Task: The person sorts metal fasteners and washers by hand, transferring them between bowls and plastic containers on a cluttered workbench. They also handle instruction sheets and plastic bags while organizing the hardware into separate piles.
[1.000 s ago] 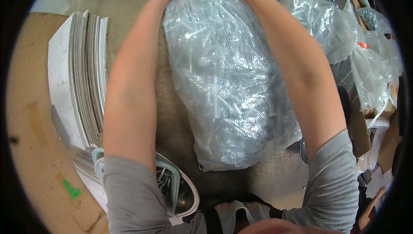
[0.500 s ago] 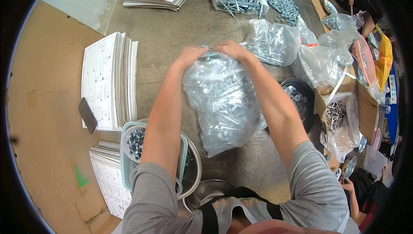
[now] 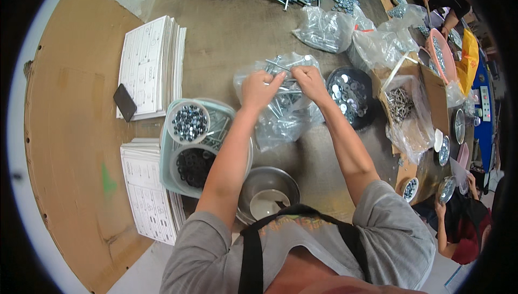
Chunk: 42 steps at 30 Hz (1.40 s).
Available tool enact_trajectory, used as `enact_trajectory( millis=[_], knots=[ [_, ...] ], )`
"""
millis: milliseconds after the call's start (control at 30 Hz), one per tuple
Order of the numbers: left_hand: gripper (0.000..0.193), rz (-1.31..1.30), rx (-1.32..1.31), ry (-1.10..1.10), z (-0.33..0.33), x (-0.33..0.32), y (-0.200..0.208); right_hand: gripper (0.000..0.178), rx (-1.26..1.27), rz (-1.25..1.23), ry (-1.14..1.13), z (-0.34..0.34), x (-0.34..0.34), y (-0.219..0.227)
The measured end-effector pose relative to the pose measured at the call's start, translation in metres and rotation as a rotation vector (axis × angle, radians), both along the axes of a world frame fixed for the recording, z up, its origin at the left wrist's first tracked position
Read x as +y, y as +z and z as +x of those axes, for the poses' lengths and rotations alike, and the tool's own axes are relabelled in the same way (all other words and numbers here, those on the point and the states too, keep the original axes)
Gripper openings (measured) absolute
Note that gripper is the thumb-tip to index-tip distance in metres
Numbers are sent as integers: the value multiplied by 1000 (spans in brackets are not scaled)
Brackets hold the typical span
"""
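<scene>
A clear plastic bag (image 3: 280, 111) full of long metal bolts lies on the brown table in front of me. My left hand (image 3: 260, 86) grips the bag's upper left part. My right hand (image 3: 308, 78) pinches the bag's top edge just beside it, with bolts (image 3: 276, 65) poking out above both hands. The two hands nearly touch. A black round dish of silver washers (image 3: 349, 95) sits just right of the bag.
A pale tub (image 3: 224, 124) holds a cup of nuts (image 3: 188, 122) and black rings (image 3: 193, 165). A steel bowl (image 3: 267, 191) stands near my chest. Paper stacks (image 3: 148, 64) and a dark phone (image 3: 124, 102) lie left. More bags of hardware (image 3: 326, 27) and a carton (image 3: 411, 111) are right; other people work at the far right.
The view has pulled back from the bag. My hands have stayed at the bag's top, now gathered close together among the protruding bolts.
</scene>
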<state>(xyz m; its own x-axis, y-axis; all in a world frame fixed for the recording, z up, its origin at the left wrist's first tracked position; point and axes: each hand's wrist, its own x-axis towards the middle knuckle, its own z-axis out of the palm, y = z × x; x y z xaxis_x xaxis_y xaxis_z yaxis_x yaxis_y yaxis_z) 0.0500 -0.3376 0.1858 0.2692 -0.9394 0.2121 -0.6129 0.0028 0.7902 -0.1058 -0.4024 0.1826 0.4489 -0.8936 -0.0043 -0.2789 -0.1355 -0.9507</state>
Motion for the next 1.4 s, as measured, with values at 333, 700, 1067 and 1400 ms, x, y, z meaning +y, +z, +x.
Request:
enact_trajectory(
  millis=[333, 700, 1067, 1400],
  knots=[
    [23, -409, 192, 17, -78, 137, 5, 30, 306, -113, -121, -64, 154, 77],
    [25, -239, 145, -150, -218, 238, -34, 24, 649, -288, 37, -207, 241, 59],
    [27, 458, -368, -622, -262, 304, -102, 18, 995, -463, 194, -273, 320, -83],
    [50, 690, 281, -33, -165, 437, -57, 40, 921, -335, -264, -325, 386, -100]
  ],
)
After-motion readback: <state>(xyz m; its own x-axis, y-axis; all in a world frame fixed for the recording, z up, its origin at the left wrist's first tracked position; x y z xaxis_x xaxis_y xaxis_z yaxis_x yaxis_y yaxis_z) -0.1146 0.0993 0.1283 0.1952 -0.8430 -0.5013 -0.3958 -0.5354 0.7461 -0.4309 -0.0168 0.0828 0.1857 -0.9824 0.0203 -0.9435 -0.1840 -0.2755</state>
